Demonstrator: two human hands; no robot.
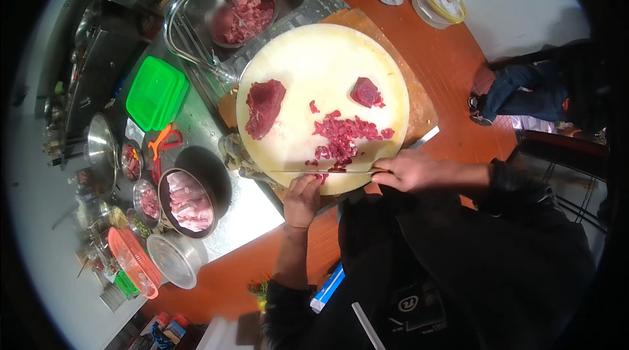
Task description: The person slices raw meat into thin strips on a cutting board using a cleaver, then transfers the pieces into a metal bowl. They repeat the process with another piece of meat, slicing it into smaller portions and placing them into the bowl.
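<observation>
My right hand (406, 172) is wrapped round the handle of a knife (301, 172). The blade is seen edge-on, lying across the near part of a round, pale cutting board (314, 52). My left hand (303, 200) has its fingers curled at the blade's near side, pressed on a small piece of red meat (321, 178) that they partly hide. Beyond the blade lies a spread of chopped red meat (344, 134). A large chunk of meat (265, 109) sits at the board's left, and a smaller chunk (367, 92) at its right.
Behind the board, a sink holds a bowl of cut meat (249, 19) beside a curved faucet (171, 29). Left are green baskets (156, 94), orange-handled scissors (160, 143) and a pot of pale meat strips (190, 202). A person's legs (524, 91) show at the right.
</observation>
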